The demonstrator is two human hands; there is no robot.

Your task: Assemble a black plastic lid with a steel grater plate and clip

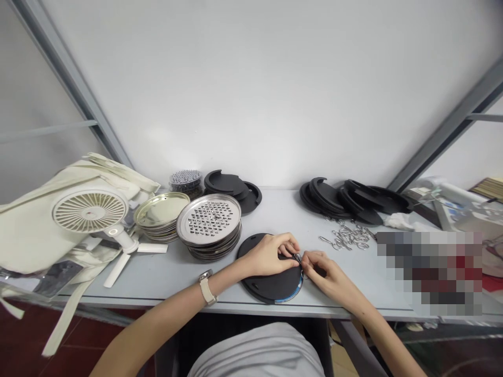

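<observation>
At the near edge of the pale grey tabletop [157, 272], directly in front of the person: a flat black round disc [271, 283], lying flat, with a thin blue rim showing along its near right side. On top of the disc, the left hand [269, 254], palm down, fingers curled tight and pinching the disc's right rim; a pale wristwatch [207, 287] on that wrist, left of the disc. At the same right rim, the right hand [326, 272], thumb and forefinger closed narrowly on a small silver metal clip [298, 257], fingertips almost touching those of the left hand; exact seating of the clip on the rim too small to tell. Just left of the disc and slightly behind, a stack of round silver perforated metal plates [208, 220]; left again, a lower stack of plain gold-tinted metal plates [161, 210]. Behind the disc, against the wall, a few stacked black notched discs [231, 186], and beside them a clear tub of small grey metal balls [185, 180]. Right of the disc and behind, a leaning row of more black discs [346, 199], with a loose pile of silver wire clips [348, 235] in front of that row. Far left of the disc, a white handheld fan [90, 209] resting against a cream cloth bag [27, 230].
</observation>
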